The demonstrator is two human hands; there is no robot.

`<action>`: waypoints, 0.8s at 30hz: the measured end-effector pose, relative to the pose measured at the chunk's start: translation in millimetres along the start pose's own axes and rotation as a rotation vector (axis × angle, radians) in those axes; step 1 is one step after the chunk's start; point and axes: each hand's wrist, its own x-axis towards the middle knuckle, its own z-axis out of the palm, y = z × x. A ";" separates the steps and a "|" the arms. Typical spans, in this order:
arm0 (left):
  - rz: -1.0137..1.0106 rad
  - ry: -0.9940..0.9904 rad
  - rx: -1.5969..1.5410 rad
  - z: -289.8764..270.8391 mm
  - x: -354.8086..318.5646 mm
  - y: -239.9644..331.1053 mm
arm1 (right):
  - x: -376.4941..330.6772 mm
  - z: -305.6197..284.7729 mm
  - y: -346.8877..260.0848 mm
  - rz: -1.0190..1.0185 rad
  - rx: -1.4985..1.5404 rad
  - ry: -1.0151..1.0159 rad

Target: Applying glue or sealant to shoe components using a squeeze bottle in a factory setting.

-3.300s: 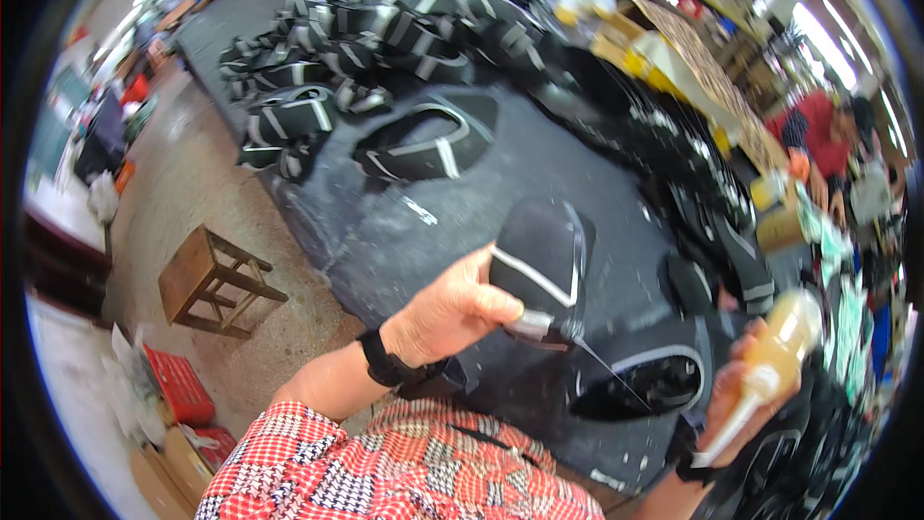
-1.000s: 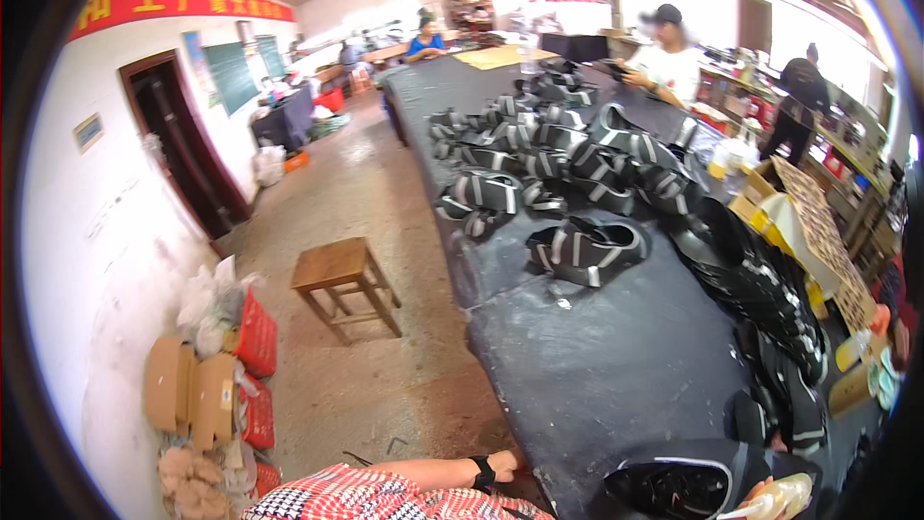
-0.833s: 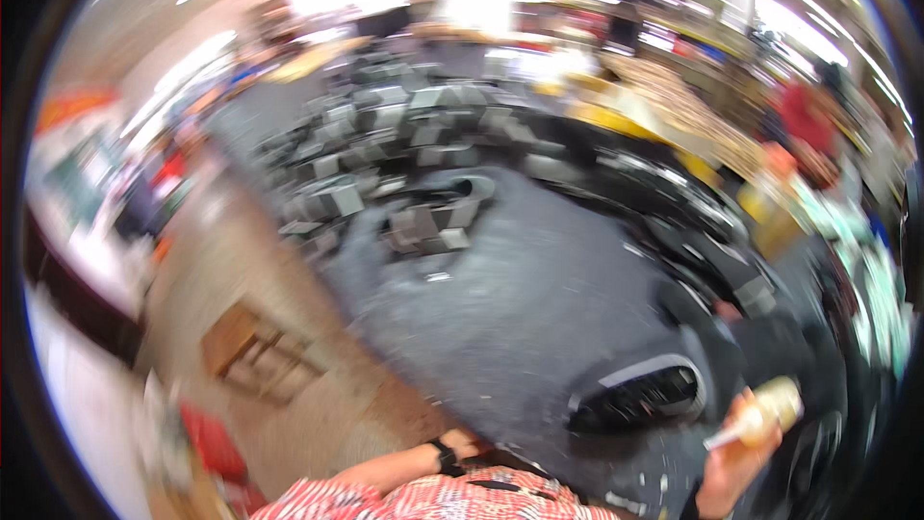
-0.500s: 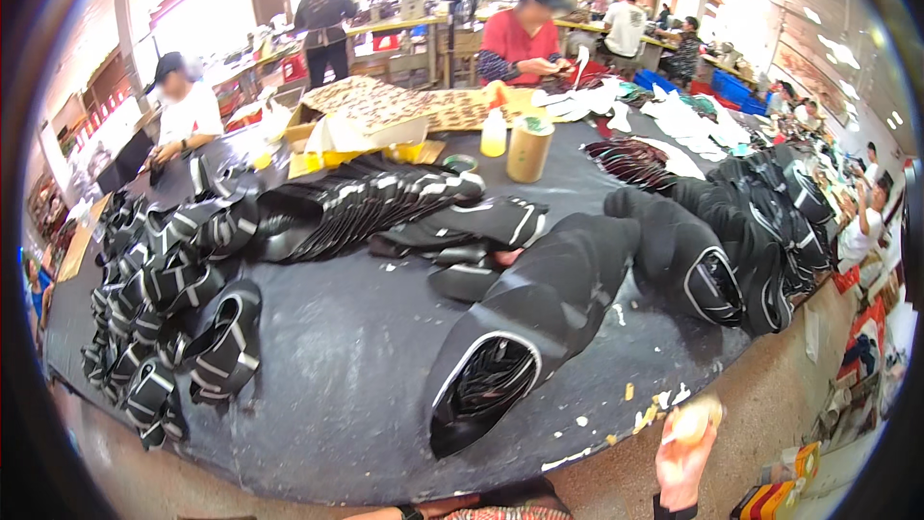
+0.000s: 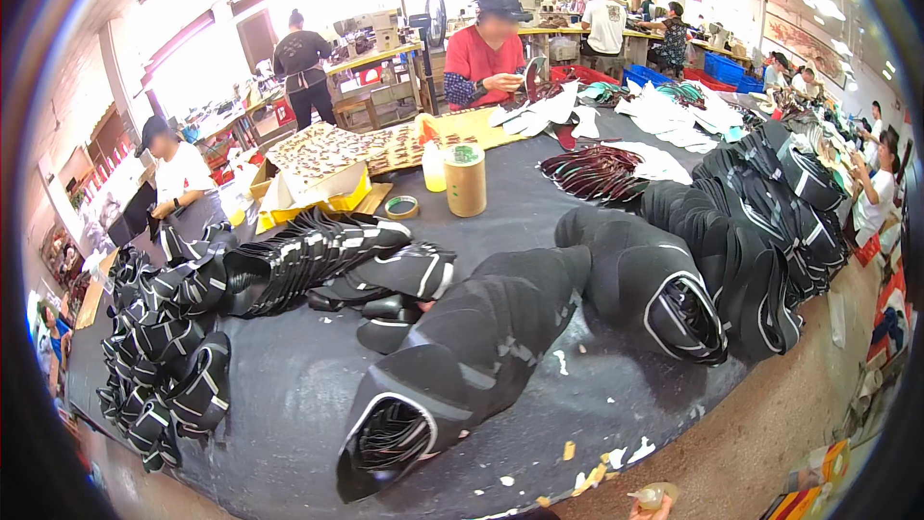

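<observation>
My right hand (image 5: 653,512) shows only in part at the lower edge, beyond the table's front edge. Its fingers are closed around a small translucent squeeze bottle (image 5: 657,495) with a pale nozzle and yellowish contents. My left hand is out of view. Closest to the bottle on the black-topped table (image 5: 289,395) are yellow and white scraps (image 5: 599,474) along the edge. Farther left lies a long stack of nested black curved shoe-upper pieces (image 5: 462,327) with a white-edged opening. Another such stack (image 5: 645,270) sits right of it.
Black pieces with light stripes (image 5: 164,327) heap at the left. Behind stand a brown cylinder (image 5: 466,183), a yellow-filled bottle (image 5: 434,169), a tape roll (image 5: 401,207) and a yellow box (image 5: 318,197). A person in red (image 5: 486,53) works across the table; others sit farther off.
The view has shifted, so the table's contents sit more to the left and the front stack lower. My right hand with the bottle has dropped to the lower edge. My left forearm has left view.
</observation>
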 end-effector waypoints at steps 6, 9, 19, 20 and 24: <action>-0.084 0.073 0.014 23.0 15.6 26.9 | 34.9 7.5 -33.0 0.057 -0.014 0.076; -0.114 0.091 0.039 36.2 19.3 40.5 | 55.9 -8.4 -38.5 0.066 -0.010 0.087; -0.178 0.128 0.106 60.7 11.3 56.4 | 61.6 -6.3 -40.5 0.122 -0.078 0.153; -0.185 0.129 0.113 61.1 9.9 56.3 | 65.3 -6.7 -42.4 0.079 -0.067 0.174; -0.183 0.100 0.146 65.2 5.9 58.6 | 103.3 -49.5 -41.1 -0.011 0.029 0.025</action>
